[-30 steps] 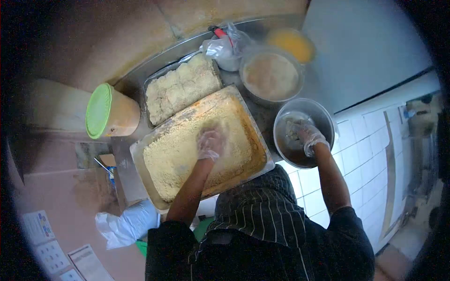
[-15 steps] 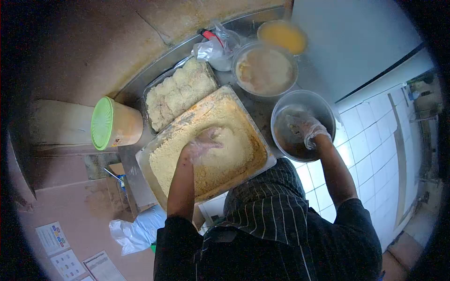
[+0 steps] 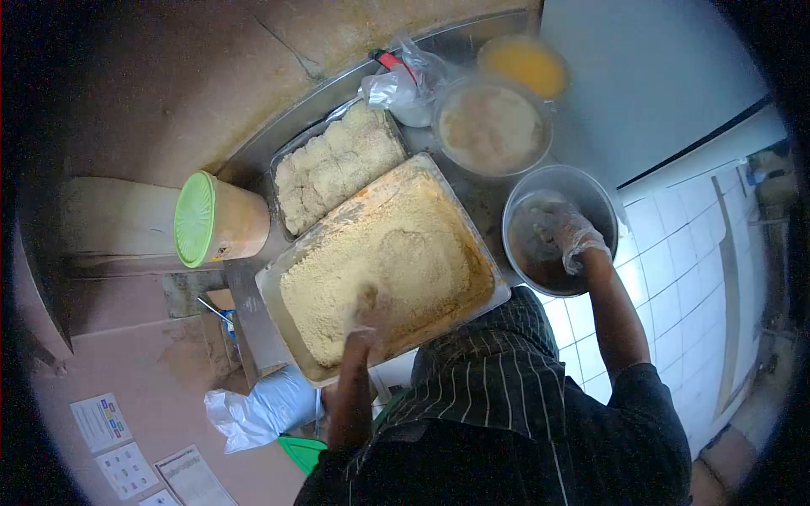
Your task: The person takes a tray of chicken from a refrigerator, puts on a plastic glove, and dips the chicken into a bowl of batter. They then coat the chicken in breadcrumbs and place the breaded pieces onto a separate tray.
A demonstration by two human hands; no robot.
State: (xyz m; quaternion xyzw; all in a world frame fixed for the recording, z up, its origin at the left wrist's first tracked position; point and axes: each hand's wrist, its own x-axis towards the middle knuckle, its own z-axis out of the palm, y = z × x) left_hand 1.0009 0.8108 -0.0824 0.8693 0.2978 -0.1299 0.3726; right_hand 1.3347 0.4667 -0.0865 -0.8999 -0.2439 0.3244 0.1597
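My left hand [image 3: 368, 316], in a clear plastic glove, is over the near edge of a metal tray [image 3: 269, 295] of pale crumbs [image 3: 337, 270]; motion smears its fingers. My right hand [image 3: 569, 232], also gloved, reaches into a round metal bowl [image 3: 609, 202] that holds murky liquid. Its fingertips are in or at the liquid, and what they hold, if anything, cannot be made out. Behind the crumb tray, a smaller tray holds crumb-coated pieces [image 3: 342, 164] packed side by side.
A tub with a green lid [image 3: 194, 219] stands at the left. Behind the bowl are a container of pale, cloudy mixture [image 3: 492, 128], one of yellow liquid [image 3: 525, 67] and a plastic bag [image 3: 392, 88]. A white bag [image 3: 261, 409] sits below the counter.
My left hand has moved back from the middle of the crumbs toward the tray's near edge. My right hand stays in the bowl. The whole view has shifted slightly.
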